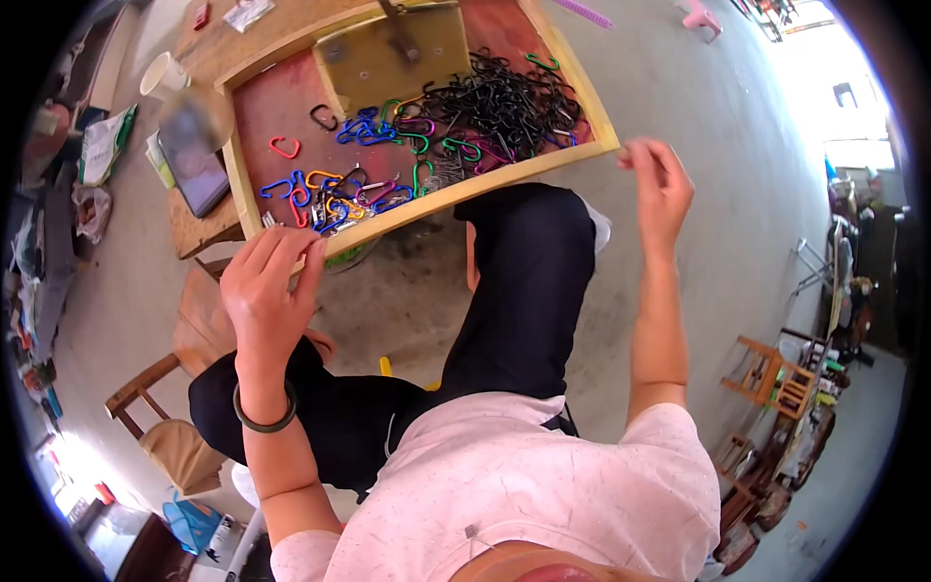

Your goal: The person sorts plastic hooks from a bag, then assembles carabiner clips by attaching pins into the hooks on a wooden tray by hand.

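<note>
A wooden-rimmed tray (pixel 485 178) with a red bottom holds a large heap of black hooks (pixel 504 105) at its right. Coloured carabiner pieces in blue, green, purple, orange and red lie in its middle and left, one red piece (pixel 284 147) apart from the others. My left hand (pixel 272 281) is at the tray's near left corner, fingers bent and close together; what they pinch, if anything, is too small to tell. Just outside the near right corner is my right hand (pixel 659 189), its thumb and fingertips drawn together, with anything between them too small to make out.
A metal plate with a lever (pixel 393 60) stands at the tray's far side. Left of the tray are a phone (pixel 194 170) and a white cup (pixel 165 76) on a wooden table (pixel 218 41). My knees are below the tray; a wooden chair (pixel 145 393) is at left.
</note>
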{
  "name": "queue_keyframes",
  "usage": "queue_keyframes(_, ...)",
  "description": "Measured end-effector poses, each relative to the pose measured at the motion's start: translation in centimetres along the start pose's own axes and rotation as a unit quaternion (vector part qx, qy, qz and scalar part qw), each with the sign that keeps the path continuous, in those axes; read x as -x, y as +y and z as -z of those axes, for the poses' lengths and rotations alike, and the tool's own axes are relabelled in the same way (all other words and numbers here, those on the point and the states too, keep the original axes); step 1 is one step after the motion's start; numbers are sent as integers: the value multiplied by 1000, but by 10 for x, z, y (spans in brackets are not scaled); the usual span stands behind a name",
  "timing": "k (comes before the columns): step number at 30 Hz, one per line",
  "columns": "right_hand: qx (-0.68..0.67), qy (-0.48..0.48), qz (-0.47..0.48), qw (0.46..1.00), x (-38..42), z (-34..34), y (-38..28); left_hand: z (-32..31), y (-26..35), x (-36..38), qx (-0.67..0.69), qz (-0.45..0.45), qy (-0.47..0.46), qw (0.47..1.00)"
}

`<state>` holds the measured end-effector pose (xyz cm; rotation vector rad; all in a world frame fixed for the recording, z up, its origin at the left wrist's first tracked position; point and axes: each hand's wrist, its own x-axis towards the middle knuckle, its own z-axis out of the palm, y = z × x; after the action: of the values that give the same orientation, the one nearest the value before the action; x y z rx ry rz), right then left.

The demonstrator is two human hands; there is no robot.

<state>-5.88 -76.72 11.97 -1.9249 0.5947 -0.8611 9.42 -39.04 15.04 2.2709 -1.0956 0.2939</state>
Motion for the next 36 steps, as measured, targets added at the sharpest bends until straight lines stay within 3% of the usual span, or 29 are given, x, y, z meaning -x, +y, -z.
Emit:
queue_keyframes(2, 15, -101, 84, 991, -21, -35, -37, 0, -1, 0, -5, -6, 8, 1000)
queue_keyframes(4, 22, -128, 148, 981, -39, -74, -62, 1, -5, 1, -4, -2, 2, 1000)
queue_keyframes(7, 73, -153, 185, 968, -62, -118, -81, 1, -9, 2, -7, 3, -11, 1000)
queue_keyframes(10, 123, -111, 248, 955, -72, -139, -73, 5, -8, 0, -10, 4, -15, 1000)
queue_keyframes(14, 140, -171, 176, 959, -67, -130, -36, 7, -7, 3, -14, 18, -23, 999)
queue_keyframes(23, 171, -280, 250, 911, -61, -130, -41, 1, -9, 3, -10, 28, -47, 998)
queue_keyframes(26, 212, -270, 300, 890, -56, -135, -48, -4, -11, 2, 2, 15, -37, 999)
queue_keyframes(32, 179, -292, 305, 889, -42, -154, -46, -7, -9, 0, 4, 9, -38, 999)
queue_keyframes(36, 228, -302, 339, 861, -31, -170, -44, -13, -11, -1, 10, 8, -38, 999)
